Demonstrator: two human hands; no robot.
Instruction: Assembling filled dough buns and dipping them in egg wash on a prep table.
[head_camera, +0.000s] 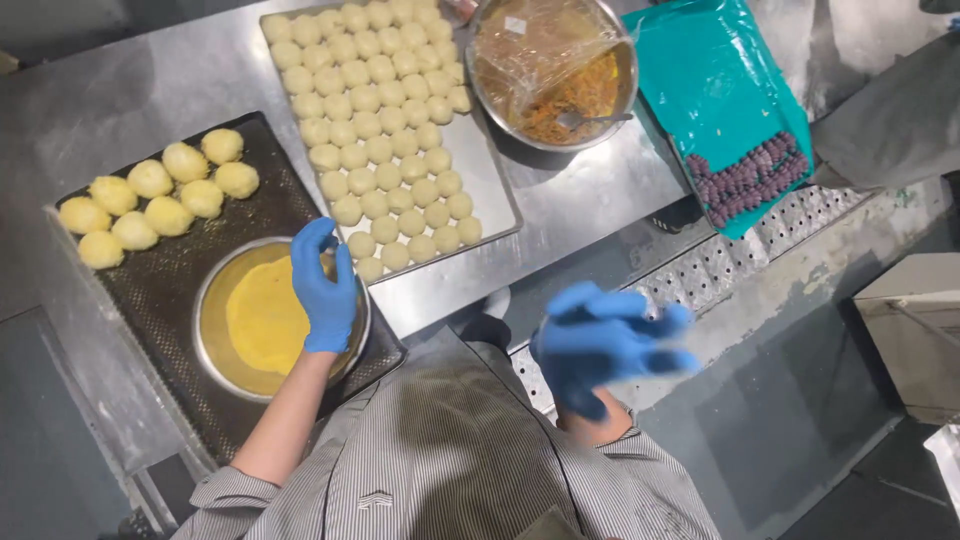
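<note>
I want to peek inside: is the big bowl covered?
Partly: clear wrap covers most of the bowl; the spoon side is open.

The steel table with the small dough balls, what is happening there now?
A person in blue gloves stands at the grey steel table. The left hand is over the round metal bowl of yellow crumbs, which sits on a dark tray beside eight coated yellow balls. The right hand is off the table, blurred and open. A steel tray holds rows of pale plain balls.

Dough balls (155, 195) behind the bowl (215, 345) on the mat (165, 285) — perhaps touching.
</note>
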